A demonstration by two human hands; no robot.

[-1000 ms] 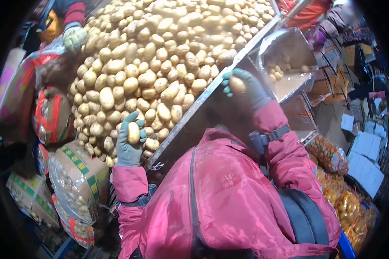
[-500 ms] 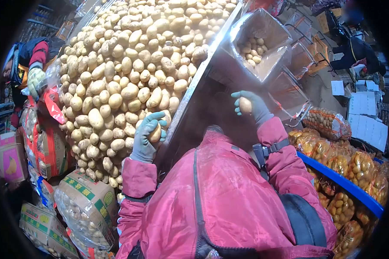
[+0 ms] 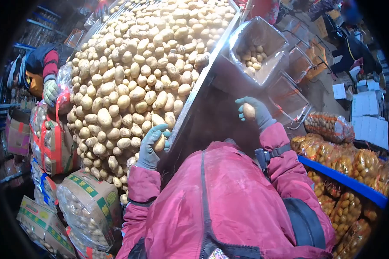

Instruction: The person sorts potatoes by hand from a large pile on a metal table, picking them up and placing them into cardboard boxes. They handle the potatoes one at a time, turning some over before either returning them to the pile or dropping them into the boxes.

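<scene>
My left hand (image 3: 148, 151), in a grey-green glove, is closed around a potato (image 3: 159, 143) beside the table's metal edge (image 3: 202, 77). Just beyond it spreads a large heap of loose potatoes (image 3: 127, 90). My right hand (image 3: 261, 113), gloved the same way, grips another potato (image 3: 249, 111) over the dark gap to the right of the table. Above that hand stands an open bin lined with clear plastic (image 3: 275, 64), with several potatoes (image 3: 253, 56) at its bottom.
At left are plastic-wrapped potato boxes (image 3: 84, 190) and a co-worker's gloved hand (image 3: 51, 93). To the right, a blue rail (image 3: 345, 181) runs before netted potato bags (image 3: 328, 151). Metal frames with plastic liners (image 3: 289, 93) stand behind my right hand; white cartons (image 3: 369, 103) lie farther right.
The view has shifted slightly. Both hands still hold their potatoes; the one in my right hand shows more fully. At left, the co-worker's arm and glove now appear farther right and lower.
</scene>
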